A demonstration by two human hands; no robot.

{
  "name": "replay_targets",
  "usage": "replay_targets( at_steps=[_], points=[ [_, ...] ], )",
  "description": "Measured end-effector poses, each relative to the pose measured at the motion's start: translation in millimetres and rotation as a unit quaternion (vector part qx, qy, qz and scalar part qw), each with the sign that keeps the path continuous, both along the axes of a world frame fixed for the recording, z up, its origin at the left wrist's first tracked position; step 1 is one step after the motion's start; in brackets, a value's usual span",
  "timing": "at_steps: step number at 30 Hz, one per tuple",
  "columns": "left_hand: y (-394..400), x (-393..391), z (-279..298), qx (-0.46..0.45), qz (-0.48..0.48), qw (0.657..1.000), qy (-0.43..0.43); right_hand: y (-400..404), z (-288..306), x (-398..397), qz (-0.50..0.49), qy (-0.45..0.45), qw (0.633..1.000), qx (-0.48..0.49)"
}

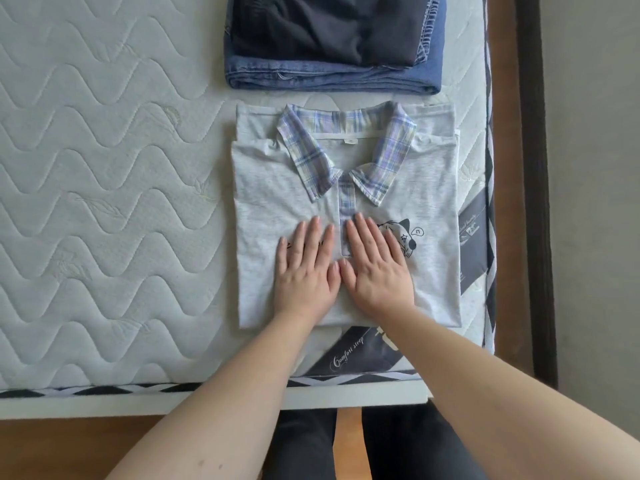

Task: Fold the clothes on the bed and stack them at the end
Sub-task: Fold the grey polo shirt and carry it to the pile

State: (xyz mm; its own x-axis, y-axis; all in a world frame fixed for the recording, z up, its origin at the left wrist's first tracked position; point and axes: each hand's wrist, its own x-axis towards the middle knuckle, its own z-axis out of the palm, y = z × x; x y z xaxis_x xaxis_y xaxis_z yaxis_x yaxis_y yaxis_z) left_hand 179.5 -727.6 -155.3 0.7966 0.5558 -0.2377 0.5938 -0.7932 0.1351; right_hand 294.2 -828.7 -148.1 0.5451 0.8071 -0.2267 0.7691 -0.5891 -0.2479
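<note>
From your head camera, your left hand (306,268) and right hand (375,263) lie flat, fingers straight, thumbs touching, pressing the folded grey polo shirt (346,188). Beyond the shirt's plaid collar (346,150), not touching it, folded jeans (332,72) carry a dark garment (325,26) on the mattress (104,202).

Folded grey polo shirt (346,216) lies flat — folded jeans (332,71) beyond.
</note>
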Motion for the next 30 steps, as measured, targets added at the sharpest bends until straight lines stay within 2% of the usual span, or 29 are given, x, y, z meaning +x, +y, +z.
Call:
replay_targets(
  at_steps=[5,10,13,17,20,22,26,30],
  points=[
    [17.0,-34.5,1.9,0.006,0.048,0.998,0.031,-37.0,9.4,24.7,-0.015,-0.007,0.998,-0.062],
    [41.8,-59.2,10.7,-0.006,0.016,1.0,0.024,-65.1,20.2,44.4,-0.088,-0.002,0.991,-0.099],
    [54.7,-51.2,16.8,0.001,0.039,0.999,0.019,-50.9,28.8,48.0,-0.104,-0.001,0.992,-0.077],
    [84.0,-1.4,22.0,-0.003,0.085,0.996,-0.018,9.7,34.6,72.1,-0.139,0.013,0.99,-0.004],
    [109.9,42.0,24.0,0.002,0.068,0.996,-0.052,63.6,33.3,96.8,-0.127,-0.016,0.991,0.039],
    [122.5,68.1,24.1,0.008,0.06,0.997,-0.056,86.7,28.0,110.0,-0.098,-0.036,0.994,0.033],
    [136.0,100.4,13.5,0.023,0.015,1.0,-0.01,91.8,5.6,136.2,-0.029,-0.04,0.999,-0.016],
    [139.0,102.4,-6.8,0.04,0.013,0.999,-0.006,90.5,-11.6,142.9,-0.016,-0.052,0.998,-0.005]
  ],
)
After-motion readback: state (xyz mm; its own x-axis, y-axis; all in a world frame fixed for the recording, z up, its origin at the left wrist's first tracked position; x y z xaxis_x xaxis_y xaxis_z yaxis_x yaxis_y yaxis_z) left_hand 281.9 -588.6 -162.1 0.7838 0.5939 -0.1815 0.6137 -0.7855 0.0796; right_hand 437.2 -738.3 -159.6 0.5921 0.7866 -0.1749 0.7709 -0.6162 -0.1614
